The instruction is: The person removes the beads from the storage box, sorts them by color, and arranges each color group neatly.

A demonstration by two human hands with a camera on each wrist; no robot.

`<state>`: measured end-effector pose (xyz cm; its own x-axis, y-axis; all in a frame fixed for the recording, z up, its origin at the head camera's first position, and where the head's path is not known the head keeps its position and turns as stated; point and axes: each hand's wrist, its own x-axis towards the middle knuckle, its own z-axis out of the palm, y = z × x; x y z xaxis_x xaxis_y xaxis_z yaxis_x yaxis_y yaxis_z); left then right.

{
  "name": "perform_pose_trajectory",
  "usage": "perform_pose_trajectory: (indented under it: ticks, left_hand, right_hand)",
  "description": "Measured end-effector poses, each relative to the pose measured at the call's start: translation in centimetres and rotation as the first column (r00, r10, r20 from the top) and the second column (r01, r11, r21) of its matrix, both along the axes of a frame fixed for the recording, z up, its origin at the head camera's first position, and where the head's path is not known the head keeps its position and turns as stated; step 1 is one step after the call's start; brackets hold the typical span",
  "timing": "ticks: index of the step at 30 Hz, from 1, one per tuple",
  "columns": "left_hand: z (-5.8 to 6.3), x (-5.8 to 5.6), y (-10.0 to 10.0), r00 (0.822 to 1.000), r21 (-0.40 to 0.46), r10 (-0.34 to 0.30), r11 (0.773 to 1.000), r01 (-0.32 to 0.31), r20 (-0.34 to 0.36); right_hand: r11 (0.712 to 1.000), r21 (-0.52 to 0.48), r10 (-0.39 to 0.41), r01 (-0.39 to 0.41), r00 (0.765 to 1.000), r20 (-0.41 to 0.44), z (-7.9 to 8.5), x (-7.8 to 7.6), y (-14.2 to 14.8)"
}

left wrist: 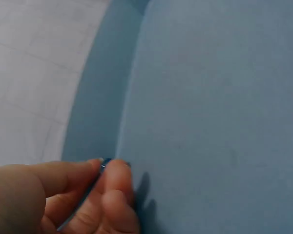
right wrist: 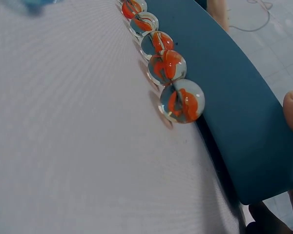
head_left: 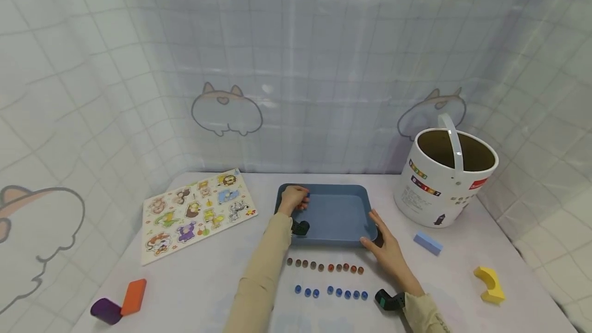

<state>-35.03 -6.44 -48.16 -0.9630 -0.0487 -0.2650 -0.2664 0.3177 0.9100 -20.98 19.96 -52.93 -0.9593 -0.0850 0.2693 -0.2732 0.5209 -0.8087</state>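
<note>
A shallow blue tray lies on the table in the head view. My left hand is over the tray's left side, pinching a small blue marble between thumb and fingertips. Those fingers hide most of the marble, held close by the tray's inner wall in the left wrist view. At the tray's front right corner, my right hand holds the rim, thumb on the front and fingers along the right side. Orange-swirled marbles form a row along the tray's front, with a row of blue marbles nearer me.
Left of the tray lies an animal puzzle board. An orange block and a purple cylinder are at the front left. To the right stand a white bucket, a blue block and a yellow curved block.
</note>
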Motion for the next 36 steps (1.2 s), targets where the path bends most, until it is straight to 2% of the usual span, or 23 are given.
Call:
perform_pose_trajectory:
  ticks: [4,10,13,16,21,25,28,31,34,36]
  left_hand:
    - [0.3,0.0,0.5,0.998,-0.082,0.000,0.997,-0.005,-0.057]
    - [0.3,0.0,1.1,0.992,-0.267,-0.031,0.964,-0.003,-0.121]
    - [0.4,0.2,1.0,0.991,-0.301,-0.040,0.953,0.000,-0.127]
    - [0.6,0.2,0.7,0.991,-0.277,-0.048,0.961,0.012,-0.124]
    - [0.8,0.4,0.1,0.992,-0.140,-0.063,0.989,0.048,-0.107]
    - [1.1,0.7,-0.4,0.994,-0.075,-0.084,0.994,0.079,-0.074]
    - [1.5,1.2,-0.8,0.988,-0.058,-0.139,0.989,0.135,-0.066]
    - [2.1,2.0,-1.3,0.974,-0.052,-0.216,0.976,0.213,-0.069]
    - [2.8,3.0,-1.9,0.952,-0.056,-0.291,0.957,0.286,-0.098]
    - [3.1,3.9,-2.3,0.929,-0.064,-0.343,0.939,0.337,-0.136]
  right_hand:
    - [1.000,0.009,-0.007,0.007,1.000,-0.007,0.1,-0.2,0.1]
    - [1.000,0.009,-0.006,0.006,1.000,-0.002,0.1,-0.3,-0.1]
    - [1.000,0.010,-0.003,0.003,1.000,0.002,0.0,-0.5,-0.3]
    - [1.000,0.012,-0.006,0.006,1.000,0.012,0.0,-0.6,-0.3]
    - [1.000,0.011,-0.009,0.009,1.000,0.022,0.0,-0.6,-0.2]
    - [1.000,0.015,-0.002,0.001,1.000,0.021,-0.1,-0.4,-0.2]
    - [1.000,0.014,-0.004,0.004,1.000,0.024,-0.2,-0.3,-0.1]
    - [1.000,0.008,-0.007,0.007,1.000,0.029,-0.2,-0.1,-0.1]
    - [1.000,0.009,-0.005,0.005,1.000,0.024,-0.2,-0.1,0.0]
    - [1.000,0.011,-0.002,0.002,1.000,0.014,-0.2,-0.1,0.2]
